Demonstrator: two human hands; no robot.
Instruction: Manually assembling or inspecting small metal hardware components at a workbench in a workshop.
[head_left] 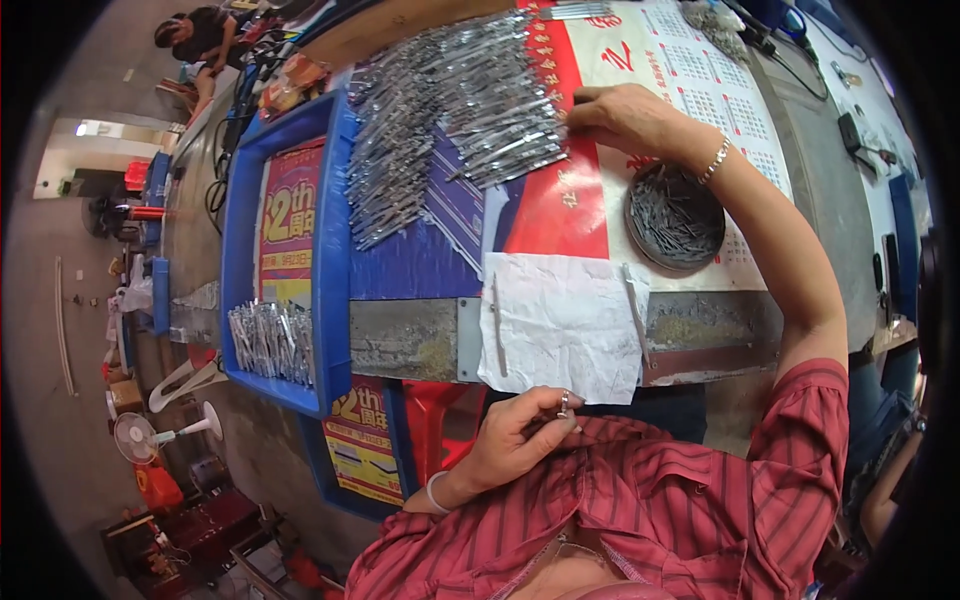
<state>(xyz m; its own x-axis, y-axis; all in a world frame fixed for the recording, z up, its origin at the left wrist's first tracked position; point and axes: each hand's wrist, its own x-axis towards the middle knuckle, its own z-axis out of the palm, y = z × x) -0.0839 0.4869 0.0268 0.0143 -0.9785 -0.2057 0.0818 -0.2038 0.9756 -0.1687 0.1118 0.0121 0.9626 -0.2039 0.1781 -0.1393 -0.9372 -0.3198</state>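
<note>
My right hand reaches over the far part of the table, its fingers curled together at the right edge of a large pile of thin shiny metal pieces. What its fingertips hold, if anything, is hidden. Below it stands a round dark tin full of small grey pins. In front of my body my left hand is closed, thumb toward index finger. Something small and shiny shows at its fingers; whether this is a ring or a held part I cannot make out. Beyond that hand, a creased white paper hangs over the table's front edge.
At the left is a blue tray with a bundle of metal pieces at its near end. Another blue tray sits lower down. A red stool shows under the table. A person sits at the far left.
</note>
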